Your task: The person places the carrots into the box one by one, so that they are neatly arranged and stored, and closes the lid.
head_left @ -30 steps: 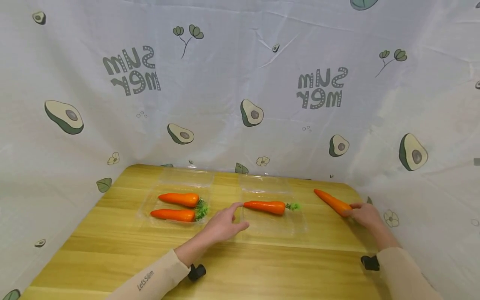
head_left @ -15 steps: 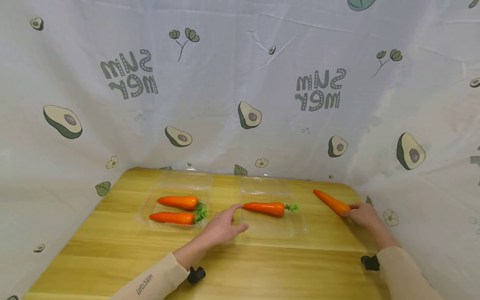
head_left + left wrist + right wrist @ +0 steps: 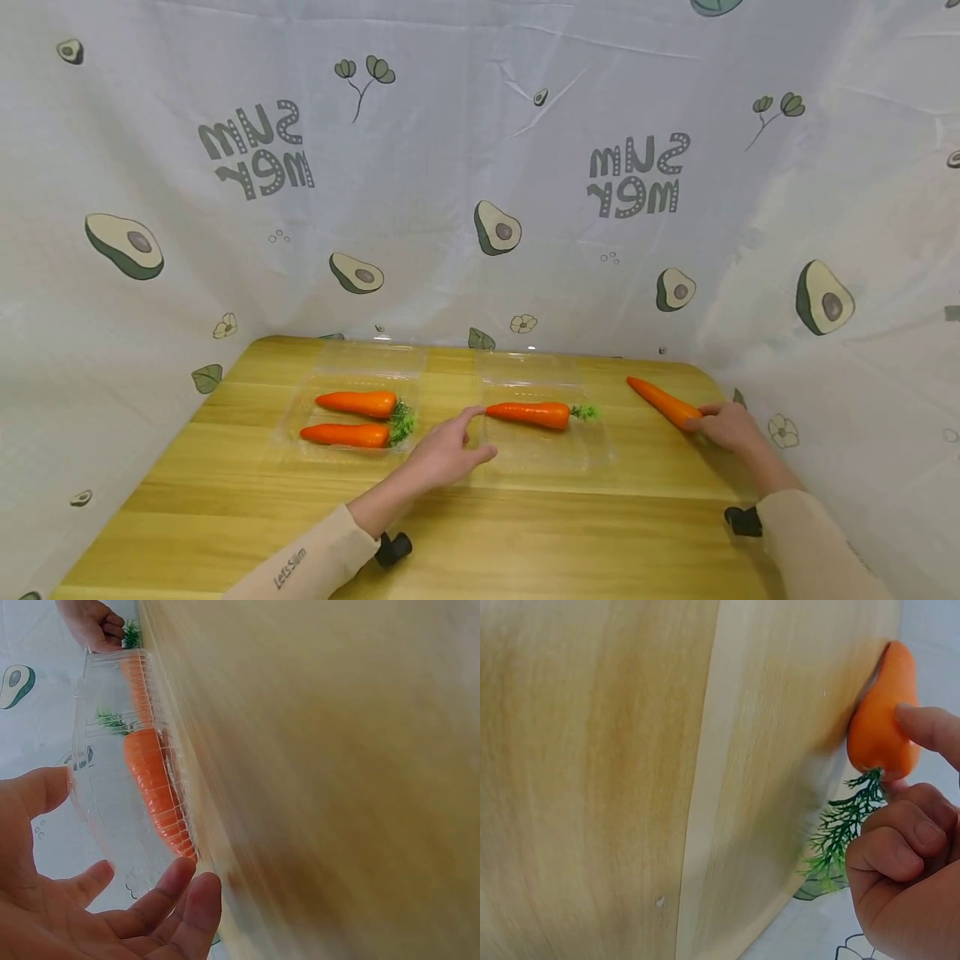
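A broad span of the table [image 3: 555,542] lies between the forearms at the near side. The left hand [image 3: 444,454] is wide, fingers spread, one fingertip at the left edge of the right-side container [image 3: 536,450]. The right hand [image 3: 729,429], beside the table's right edge, pinches the blunt end of the loose carrot [image 3: 660,402], which lies near the far right corner. The right-side container holds a single carrot [image 3: 528,414]; the left-side container [image 3: 299,410] holds two carrots [image 3: 356,404]. A narrow gap separates the containers. Their lids [image 3: 528,367] lie folded back near the far edge.
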`<state>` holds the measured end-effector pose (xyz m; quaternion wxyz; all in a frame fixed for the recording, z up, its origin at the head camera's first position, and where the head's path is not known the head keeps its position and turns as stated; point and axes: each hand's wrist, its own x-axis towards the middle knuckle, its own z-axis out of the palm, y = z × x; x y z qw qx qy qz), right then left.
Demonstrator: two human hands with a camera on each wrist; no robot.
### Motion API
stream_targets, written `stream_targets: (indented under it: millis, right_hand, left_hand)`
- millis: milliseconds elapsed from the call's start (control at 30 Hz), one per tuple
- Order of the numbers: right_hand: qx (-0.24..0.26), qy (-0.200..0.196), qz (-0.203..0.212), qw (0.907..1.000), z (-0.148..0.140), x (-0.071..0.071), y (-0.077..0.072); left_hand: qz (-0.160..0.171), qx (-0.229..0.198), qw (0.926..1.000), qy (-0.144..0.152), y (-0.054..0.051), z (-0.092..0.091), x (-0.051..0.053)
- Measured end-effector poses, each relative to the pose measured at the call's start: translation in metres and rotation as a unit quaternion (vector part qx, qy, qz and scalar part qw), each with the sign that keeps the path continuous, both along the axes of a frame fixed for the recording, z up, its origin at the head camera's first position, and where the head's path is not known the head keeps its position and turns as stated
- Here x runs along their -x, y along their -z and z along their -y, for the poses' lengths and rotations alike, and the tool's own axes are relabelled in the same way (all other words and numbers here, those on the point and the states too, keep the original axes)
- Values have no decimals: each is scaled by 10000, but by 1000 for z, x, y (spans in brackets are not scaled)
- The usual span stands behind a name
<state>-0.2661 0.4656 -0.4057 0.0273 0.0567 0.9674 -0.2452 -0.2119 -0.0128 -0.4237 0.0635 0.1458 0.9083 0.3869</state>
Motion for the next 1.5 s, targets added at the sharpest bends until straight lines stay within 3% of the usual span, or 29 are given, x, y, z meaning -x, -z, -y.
stream_targets:
  millis: [167, 933, 1500]
  right_hand:
    - [120, -8, 62, 9999, -3, 2, 2]
    - [-212, -103, -150, 9996, -3, 2, 1]
    - [-312, -256, -240, 9989, 8, 3, -8]
  left_hand:
    - [-16, 2, 10000, 25, 0, 1, 2]
    - [-29, 31, 10000, 6, -2, 0, 0]
    - [-45, 11, 10000, -23, -1, 1, 0]
